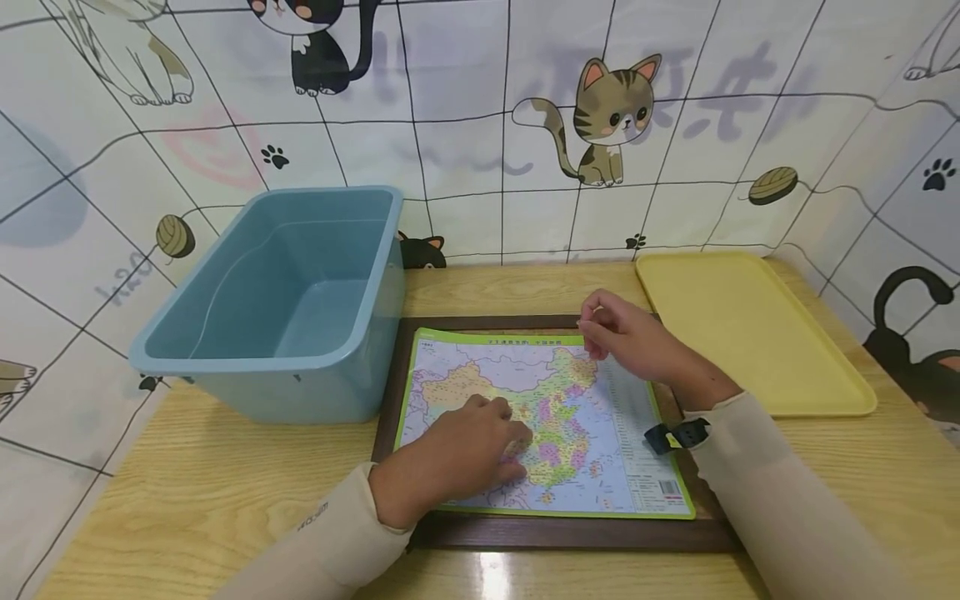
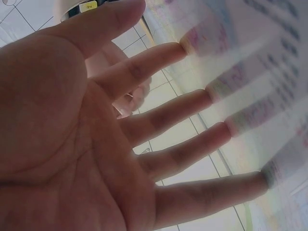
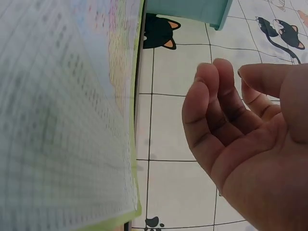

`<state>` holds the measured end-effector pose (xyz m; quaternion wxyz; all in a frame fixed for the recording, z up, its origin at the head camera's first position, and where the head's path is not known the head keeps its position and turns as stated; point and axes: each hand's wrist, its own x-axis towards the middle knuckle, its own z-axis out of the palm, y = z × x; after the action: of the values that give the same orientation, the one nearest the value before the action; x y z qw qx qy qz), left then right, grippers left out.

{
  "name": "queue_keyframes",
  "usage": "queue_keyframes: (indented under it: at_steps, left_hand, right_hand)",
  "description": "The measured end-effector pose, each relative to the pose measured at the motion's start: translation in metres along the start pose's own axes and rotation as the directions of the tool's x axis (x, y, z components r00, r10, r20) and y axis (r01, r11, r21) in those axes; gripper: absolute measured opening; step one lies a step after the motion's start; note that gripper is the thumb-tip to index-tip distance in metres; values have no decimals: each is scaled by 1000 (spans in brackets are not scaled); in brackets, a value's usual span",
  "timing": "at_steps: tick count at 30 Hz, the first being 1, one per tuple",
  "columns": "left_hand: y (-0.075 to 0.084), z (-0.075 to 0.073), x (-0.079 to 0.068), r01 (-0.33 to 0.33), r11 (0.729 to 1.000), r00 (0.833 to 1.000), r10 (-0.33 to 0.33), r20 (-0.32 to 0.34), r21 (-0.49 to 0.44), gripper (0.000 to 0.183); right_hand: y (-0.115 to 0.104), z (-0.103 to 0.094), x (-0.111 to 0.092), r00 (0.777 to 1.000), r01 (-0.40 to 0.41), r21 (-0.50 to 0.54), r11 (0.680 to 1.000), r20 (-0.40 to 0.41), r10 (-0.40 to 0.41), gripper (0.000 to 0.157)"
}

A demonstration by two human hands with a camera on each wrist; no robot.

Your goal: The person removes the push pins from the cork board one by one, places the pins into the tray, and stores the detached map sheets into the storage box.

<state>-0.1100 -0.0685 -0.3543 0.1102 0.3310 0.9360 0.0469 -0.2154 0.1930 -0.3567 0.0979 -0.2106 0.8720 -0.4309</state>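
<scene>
A glossy map sheet [image 1: 558,433] with a green border lies inside a dark brown frame [image 1: 570,533] on the table. My left hand [image 1: 465,446] rests on the left part of the map. In the left wrist view, its fingers [image 2: 178,159] are spread fairly straight, with their tips against the shiny surface. Above the map's upper right corner, my right hand [image 1: 626,333] hovers with nothing in it. Its fingers [image 3: 197,115] are loosely bent in the right wrist view, apart from the map sheet [image 3: 62,120].
To the left stands a deep blue plastic bin [image 1: 232,362], close to the frame. A flat yellow tray [image 1: 757,333] lies at the right, next to the right forearm. Behind the wooden table [image 1: 210,500] hangs a cat-patterned wall covering [image 1: 465,158].
</scene>
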Motion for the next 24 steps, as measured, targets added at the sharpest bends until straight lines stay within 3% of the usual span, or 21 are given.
queue_keyframes:
  at_steps: [24]
  left_hand:
    - [-1,1,-1,1,1000,1000,-1,-5,-5,33]
  right_hand:
    - [10,-24,-16,994,-38,-113,993,-109,25,15]
